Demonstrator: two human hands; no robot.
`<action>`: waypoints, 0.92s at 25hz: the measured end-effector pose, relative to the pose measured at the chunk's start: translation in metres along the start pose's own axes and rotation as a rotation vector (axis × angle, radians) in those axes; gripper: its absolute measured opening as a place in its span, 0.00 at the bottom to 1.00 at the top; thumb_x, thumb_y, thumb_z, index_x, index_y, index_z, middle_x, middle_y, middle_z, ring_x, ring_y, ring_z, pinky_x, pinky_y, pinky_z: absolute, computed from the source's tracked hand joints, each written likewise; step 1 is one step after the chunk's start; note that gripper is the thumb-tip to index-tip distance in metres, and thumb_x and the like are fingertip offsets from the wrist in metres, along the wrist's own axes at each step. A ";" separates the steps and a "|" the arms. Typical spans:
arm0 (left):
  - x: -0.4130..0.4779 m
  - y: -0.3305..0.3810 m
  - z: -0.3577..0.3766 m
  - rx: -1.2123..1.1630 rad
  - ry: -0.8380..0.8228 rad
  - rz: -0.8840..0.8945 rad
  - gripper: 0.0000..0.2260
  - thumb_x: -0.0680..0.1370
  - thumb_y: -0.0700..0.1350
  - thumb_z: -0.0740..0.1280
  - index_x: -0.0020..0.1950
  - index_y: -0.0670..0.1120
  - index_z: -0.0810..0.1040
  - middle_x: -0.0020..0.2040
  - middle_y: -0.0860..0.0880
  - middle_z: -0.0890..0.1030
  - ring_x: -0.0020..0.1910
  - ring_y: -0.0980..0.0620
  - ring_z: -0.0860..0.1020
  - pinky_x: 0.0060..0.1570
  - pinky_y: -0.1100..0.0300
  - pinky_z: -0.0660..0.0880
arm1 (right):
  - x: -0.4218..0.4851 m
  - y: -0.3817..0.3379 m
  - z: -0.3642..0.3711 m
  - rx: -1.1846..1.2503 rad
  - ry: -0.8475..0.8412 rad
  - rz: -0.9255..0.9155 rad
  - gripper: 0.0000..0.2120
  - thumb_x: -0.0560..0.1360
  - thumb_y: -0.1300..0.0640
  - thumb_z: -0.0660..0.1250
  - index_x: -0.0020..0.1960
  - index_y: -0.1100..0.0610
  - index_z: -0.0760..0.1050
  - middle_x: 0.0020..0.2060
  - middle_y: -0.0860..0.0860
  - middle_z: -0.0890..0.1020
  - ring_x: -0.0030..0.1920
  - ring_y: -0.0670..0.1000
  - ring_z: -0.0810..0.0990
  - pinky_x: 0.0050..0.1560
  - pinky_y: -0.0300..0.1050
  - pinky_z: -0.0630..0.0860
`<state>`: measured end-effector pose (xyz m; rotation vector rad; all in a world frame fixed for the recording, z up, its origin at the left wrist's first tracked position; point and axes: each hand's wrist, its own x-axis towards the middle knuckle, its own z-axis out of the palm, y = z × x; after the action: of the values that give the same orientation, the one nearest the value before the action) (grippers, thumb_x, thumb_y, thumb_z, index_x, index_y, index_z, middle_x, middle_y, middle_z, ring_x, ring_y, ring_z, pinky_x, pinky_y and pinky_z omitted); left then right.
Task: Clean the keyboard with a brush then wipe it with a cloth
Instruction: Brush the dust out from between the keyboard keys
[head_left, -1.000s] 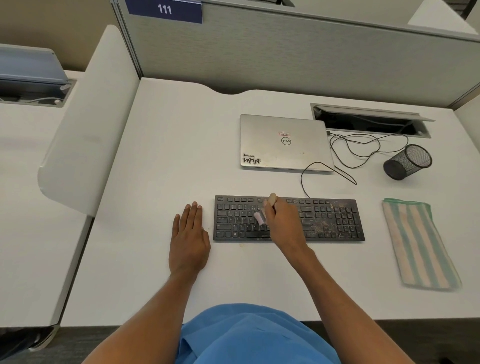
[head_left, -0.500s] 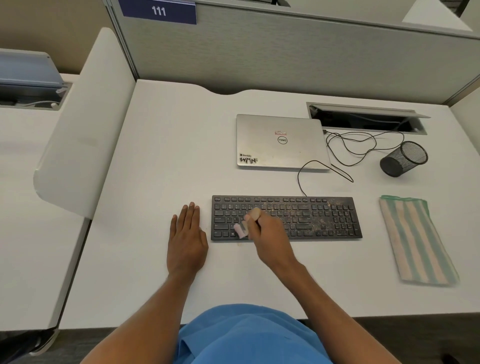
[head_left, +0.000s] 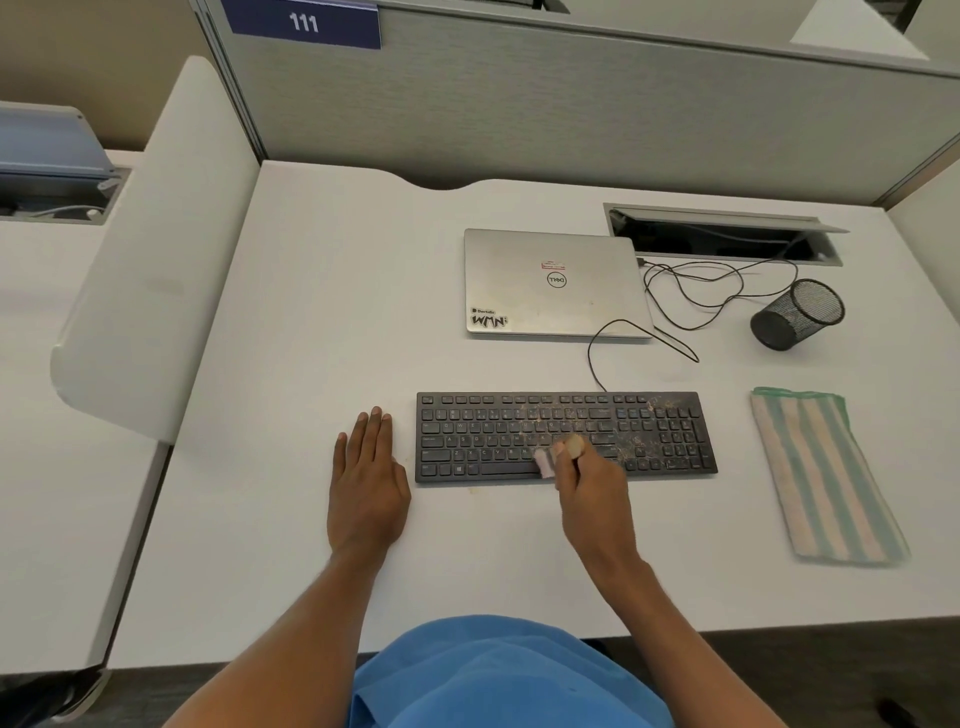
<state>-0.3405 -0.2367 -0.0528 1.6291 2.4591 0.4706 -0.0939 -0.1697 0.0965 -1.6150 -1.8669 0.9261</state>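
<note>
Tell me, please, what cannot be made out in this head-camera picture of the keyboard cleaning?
The brush: head view, motion-blurred and partly covered by the right hand, so its bristles are unclear.
The keyboard: keys under that hand are hidden.
The laptop: the red sticker's text is too small to read.
The cable hatch: its inside is too dark to tell.

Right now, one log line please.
step: brushing | right hand: holds brush on keyboard | left hand: flat on desk | cloth: untouched
</note>
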 end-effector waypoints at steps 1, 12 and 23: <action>0.000 0.000 0.000 0.001 0.001 -0.001 0.30 0.81 0.45 0.50 0.84 0.42 0.62 0.85 0.46 0.62 0.84 0.48 0.57 0.84 0.46 0.50 | -0.003 -0.006 0.002 0.015 -0.015 -0.042 0.15 0.85 0.61 0.59 0.40 0.60 0.71 0.28 0.41 0.71 0.32 0.35 0.75 0.29 0.29 0.64; 0.000 0.000 0.001 0.005 -0.006 -0.001 0.30 0.81 0.44 0.51 0.85 0.43 0.60 0.85 0.46 0.60 0.85 0.49 0.55 0.84 0.48 0.48 | -0.011 -0.009 0.023 0.109 -0.189 -0.053 0.14 0.85 0.60 0.58 0.43 0.61 0.75 0.29 0.38 0.75 0.38 0.30 0.77 0.36 0.27 0.67; 0.000 -0.001 0.001 -0.008 0.002 -0.002 0.29 0.81 0.44 0.51 0.84 0.42 0.61 0.85 0.46 0.61 0.85 0.49 0.56 0.84 0.48 0.48 | 0.013 -0.019 0.045 0.112 -0.340 -0.203 0.06 0.82 0.58 0.65 0.49 0.56 0.81 0.44 0.48 0.85 0.47 0.49 0.82 0.50 0.49 0.78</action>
<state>-0.3407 -0.2371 -0.0535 1.6234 2.4574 0.4807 -0.1418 -0.1662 0.0809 -1.2325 -2.1130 1.2495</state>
